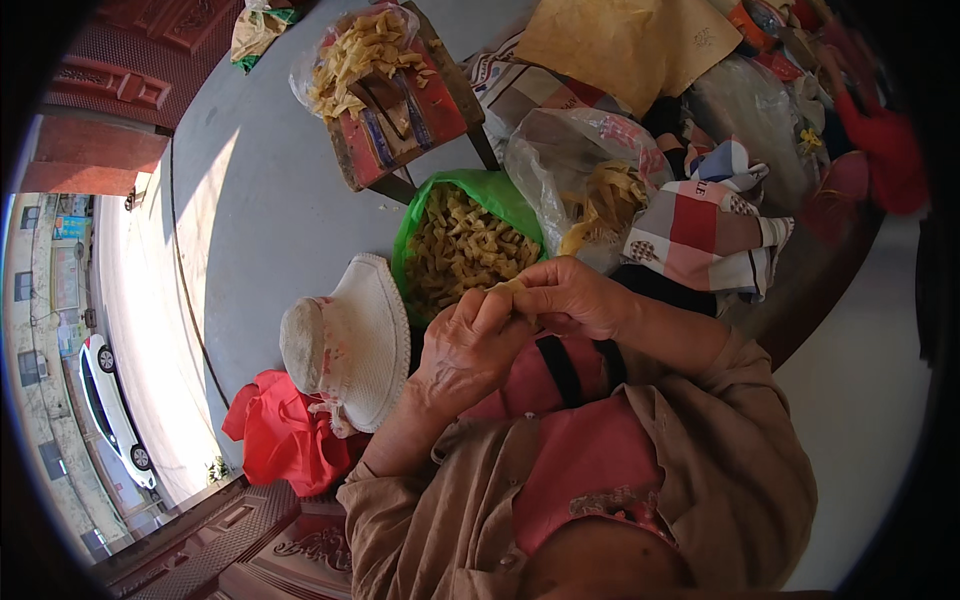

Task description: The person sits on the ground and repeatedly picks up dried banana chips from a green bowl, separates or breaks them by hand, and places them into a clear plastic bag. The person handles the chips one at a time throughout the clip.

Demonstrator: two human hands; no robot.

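My left hand (472, 341) and my right hand (577, 296) meet at the fingertips, pinching a small yellowish strip (514, 286), mostly hidden by the fingers. Just beyond them stands a green plastic bag (517, 196), filled with knotted tan pieces (472, 247) that look like tofu-skin knots. Right of it, a clear plastic bag (544, 161) holds crumpled thin brownish sheets (611, 195). Farther off, loose pale-yellow strips (367, 45) lie heaped on plastic atop a worn red wooden stool (367, 161). A dark wooden piece (382, 97) also rests on the stool.
A white brimmed hat (375, 337) and a red fabric bag (277, 435) are close to my left forearm. Checked cloth (697, 232) and a brown paper sheet (600, 45) lie to the right. A blurred red shape (885, 142) shows at far right. Outside stands a white car (112, 405).
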